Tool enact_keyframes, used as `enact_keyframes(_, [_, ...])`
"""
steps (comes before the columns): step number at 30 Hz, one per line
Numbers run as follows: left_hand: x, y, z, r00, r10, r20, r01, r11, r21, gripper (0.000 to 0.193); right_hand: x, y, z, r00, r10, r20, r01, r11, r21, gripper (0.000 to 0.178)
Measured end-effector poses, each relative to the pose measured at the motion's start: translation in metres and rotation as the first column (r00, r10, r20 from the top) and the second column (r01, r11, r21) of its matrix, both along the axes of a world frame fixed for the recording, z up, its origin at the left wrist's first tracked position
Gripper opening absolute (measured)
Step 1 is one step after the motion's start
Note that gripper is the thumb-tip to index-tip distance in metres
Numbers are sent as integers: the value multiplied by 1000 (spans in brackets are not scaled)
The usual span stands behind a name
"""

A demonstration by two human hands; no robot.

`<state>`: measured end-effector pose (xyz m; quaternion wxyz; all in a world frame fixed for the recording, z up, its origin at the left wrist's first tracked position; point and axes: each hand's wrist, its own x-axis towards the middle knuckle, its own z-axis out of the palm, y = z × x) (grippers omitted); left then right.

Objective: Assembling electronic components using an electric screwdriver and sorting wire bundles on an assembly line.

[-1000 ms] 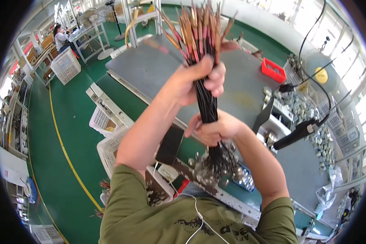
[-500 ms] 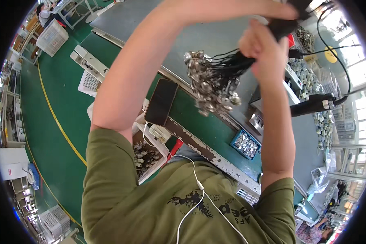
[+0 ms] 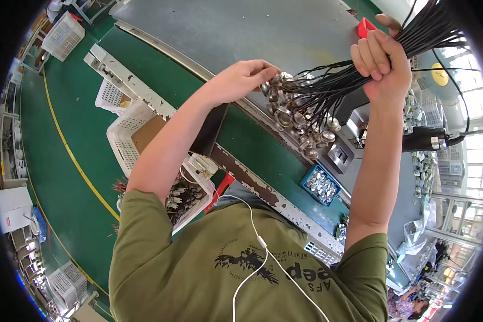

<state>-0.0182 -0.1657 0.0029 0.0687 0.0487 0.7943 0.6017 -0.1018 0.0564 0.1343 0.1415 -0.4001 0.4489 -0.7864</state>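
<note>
A thick bundle of thin black cables (image 3: 341, 80), with round shiny metal ends (image 3: 298, 115), hangs over the edge of the grey worktable. My right hand (image 3: 383, 61) is closed round the bundle some way above the metal ends, and the loose cable lengths fan out past it toward the upper right. At the left side of the cluster, my left hand (image 3: 247, 80) has its fingers bent and pinched on one of the metal ends. The tips of its fingers are partly hidden behind that piece.
A blue tray (image 3: 320, 185) of small metal parts sits right of the cluster beside a metal fixture (image 3: 338, 156). The grey worktable (image 3: 241, 32) spreads ahead. A dark phone (image 3: 206, 131) lies partly under my left forearm, above a white crate (image 3: 190, 212) of wired parts. A black handheld tool (image 3: 424, 140) hangs at right.
My left hand has come down from the upper right, off the cables, to the metal ends. My right hand has shifted slightly right with the bundle, which now spreads out more.
</note>
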Motion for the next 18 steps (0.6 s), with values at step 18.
enact_keyframes(18, [1, -4, -40, 981, 182, -72, -195, 927, -319, 33, -13, -34, -61, 939, -343, -13, 337, 913, 229, 28])
